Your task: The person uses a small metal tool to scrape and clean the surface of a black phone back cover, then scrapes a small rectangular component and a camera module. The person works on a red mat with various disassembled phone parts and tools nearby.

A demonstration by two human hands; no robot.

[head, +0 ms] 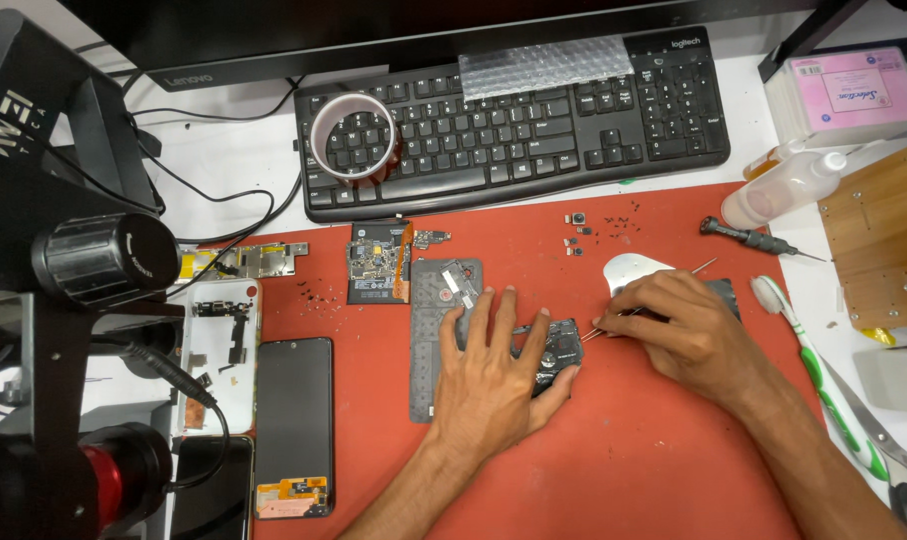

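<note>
My left hand (494, 375) lies flat on a dark phone part (564, 350), pinning it to the red mat (614, 450). Under and left of it is a grey phone frame (429, 340). My right hand (679, 330) grips thin tweezers (614, 322) whose tips point left at the dark part's right edge. A pale oval plate (629, 270) shows just behind my right hand.
A circuit board with battery (379, 262) and a black phone screen (294, 425) lie on the mat's left. Small screws and camera modules (599, 228) are scattered near the keyboard (514, 120). A screwdriver (754, 238), toothbrush (814, 365), scissors (894, 450) and microscope (64, 280) flank the mat.
</note>
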